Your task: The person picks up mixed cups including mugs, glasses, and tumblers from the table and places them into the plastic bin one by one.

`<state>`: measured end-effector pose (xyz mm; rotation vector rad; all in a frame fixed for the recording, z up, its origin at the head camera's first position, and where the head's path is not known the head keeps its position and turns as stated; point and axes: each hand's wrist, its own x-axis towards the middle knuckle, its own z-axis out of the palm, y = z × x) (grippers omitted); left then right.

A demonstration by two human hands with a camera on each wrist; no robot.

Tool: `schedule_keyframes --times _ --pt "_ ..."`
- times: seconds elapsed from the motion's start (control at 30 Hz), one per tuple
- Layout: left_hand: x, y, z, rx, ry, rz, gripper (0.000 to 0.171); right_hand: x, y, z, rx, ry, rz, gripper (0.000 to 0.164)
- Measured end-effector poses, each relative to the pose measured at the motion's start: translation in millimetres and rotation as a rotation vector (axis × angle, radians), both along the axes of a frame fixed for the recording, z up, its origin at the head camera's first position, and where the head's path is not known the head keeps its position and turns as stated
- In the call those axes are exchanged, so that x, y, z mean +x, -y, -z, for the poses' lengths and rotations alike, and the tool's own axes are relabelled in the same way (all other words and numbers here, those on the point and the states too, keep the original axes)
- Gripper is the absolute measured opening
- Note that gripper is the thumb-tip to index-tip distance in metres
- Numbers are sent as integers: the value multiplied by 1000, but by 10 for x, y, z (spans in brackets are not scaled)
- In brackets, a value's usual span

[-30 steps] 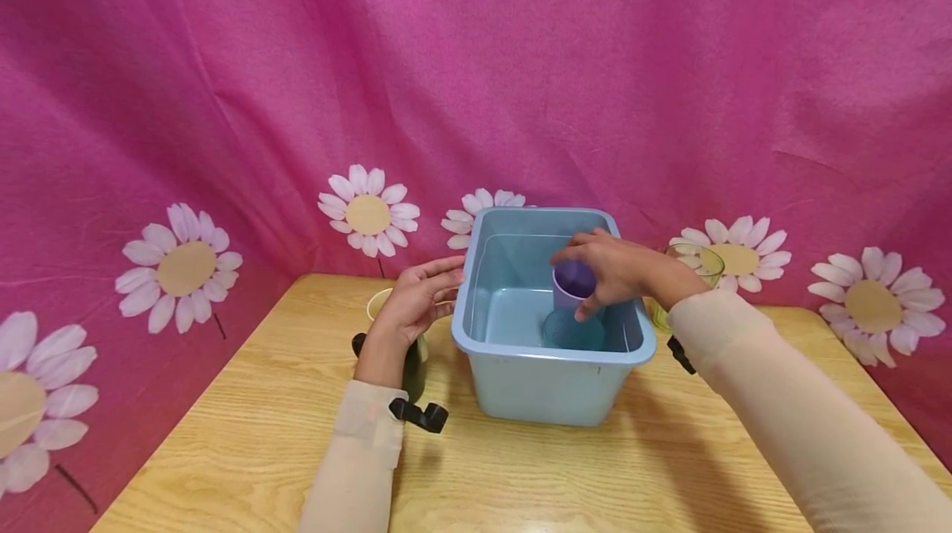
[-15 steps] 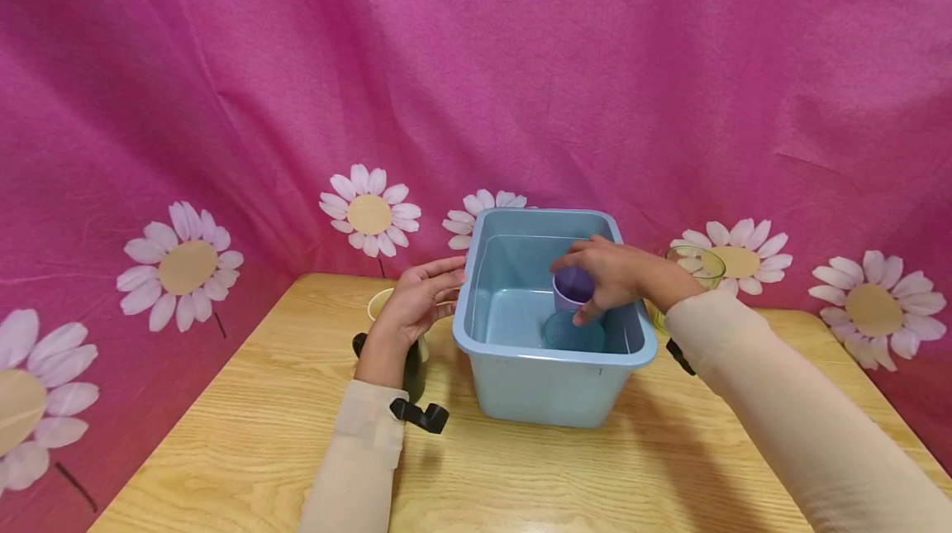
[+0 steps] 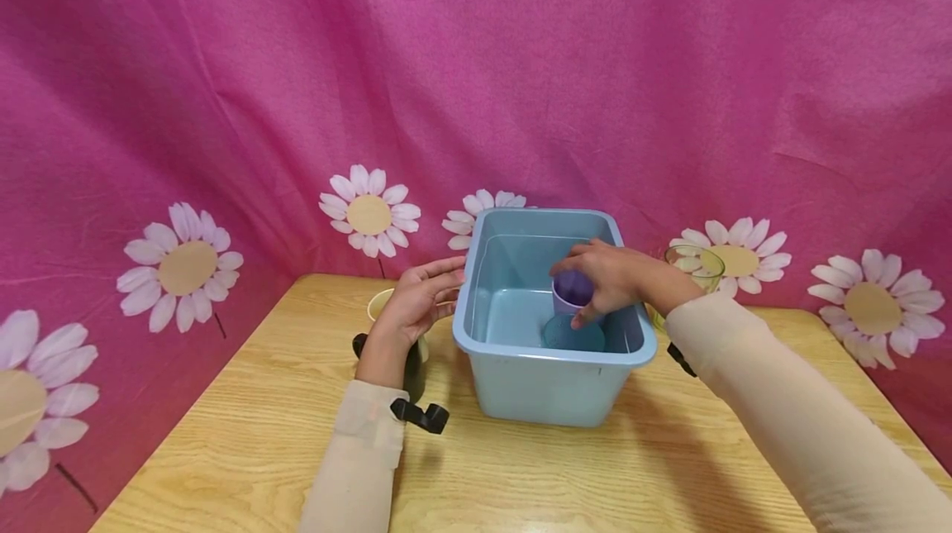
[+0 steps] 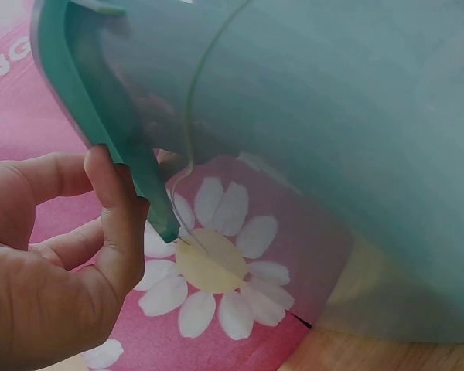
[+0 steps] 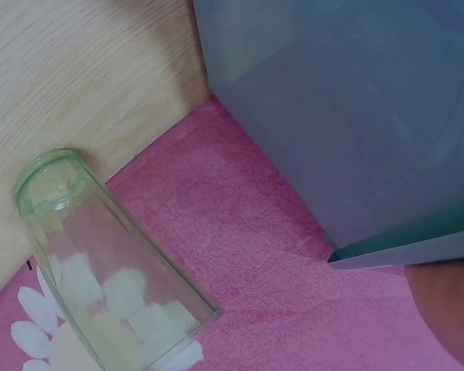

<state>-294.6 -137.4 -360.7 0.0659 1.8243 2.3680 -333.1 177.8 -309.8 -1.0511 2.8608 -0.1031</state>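
My right hand (image 3: 604, 275) reaches over the right rim of a light blue plastic basin (image 3: 550, 388) and grips a purple cup (image 3: 571, 292) near its rim. The cup stands upright inside the basin, just behind a round teal textured piece (image 3: 574, 335) lying on the bottom. My left hand (image 3: 418, 302) is at the basin's left rim, its fingers fairly straight with the tips touching it. In the left wrist view, the fingers (image 4: 120, 209) lie along the rim's outer edge. The right wrist view shows only a sliver of the right arm; the held cup is hidden there.
A tall greenish clear glass (image 5: 116, 263) stands to the basin's right, partly behind the right wrist. Left of the basin, a cream-rimmed cup (image 3: 378, 302) and a dark object (image 3: 415, 376) are partly covered by the left arm. A pink flowered cloth (image 3: 476, 87) hangs behind the wooden table (image 3: 245, 401).
My right hand has sunk slightly lower into the basin with the purple cup. The left hand has stayed at the rim.
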Motion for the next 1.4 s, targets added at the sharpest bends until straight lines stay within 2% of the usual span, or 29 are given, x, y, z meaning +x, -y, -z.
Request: schedule_keyframes --times 0.3,0.87,1.4 --pt "-3 -8 0 -7 -16 6 41 14 8 -1 23 1 26 85" --pt "-6 -9 3 8 -20 18 42 25 -17 -10 -15 -2 -1 83" --pt "4 -12 2 17 -18 16 41 40 -57 -82 -51 -104 -18 72"
